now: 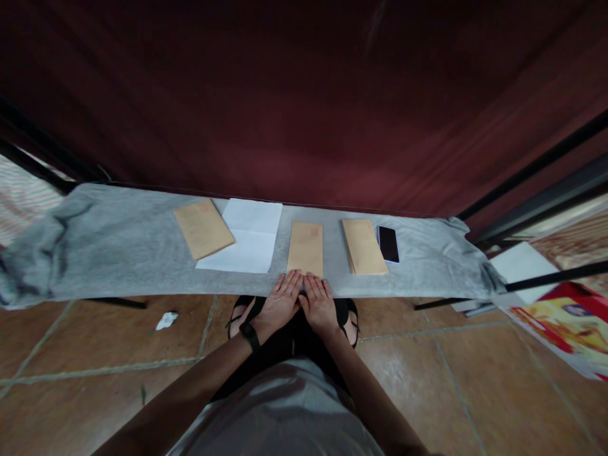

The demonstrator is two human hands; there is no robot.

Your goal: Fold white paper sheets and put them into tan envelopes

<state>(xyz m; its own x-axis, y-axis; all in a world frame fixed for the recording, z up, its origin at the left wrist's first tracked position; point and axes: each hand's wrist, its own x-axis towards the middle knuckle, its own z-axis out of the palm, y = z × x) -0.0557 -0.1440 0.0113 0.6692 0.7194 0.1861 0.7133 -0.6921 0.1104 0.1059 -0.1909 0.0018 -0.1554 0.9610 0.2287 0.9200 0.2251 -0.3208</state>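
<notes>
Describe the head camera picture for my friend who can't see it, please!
A left hand and right hand rest side by side at the near edge of a brown envelope on a gray cloth. To the left, another envelope overlaps white paper; to the right lie stacked envelopes, then a phone.

looks like a home | terracotta floor tiles (403, 373) | cloth-covered table (133, 253) | dark-red drape (304, 114)
</notes>
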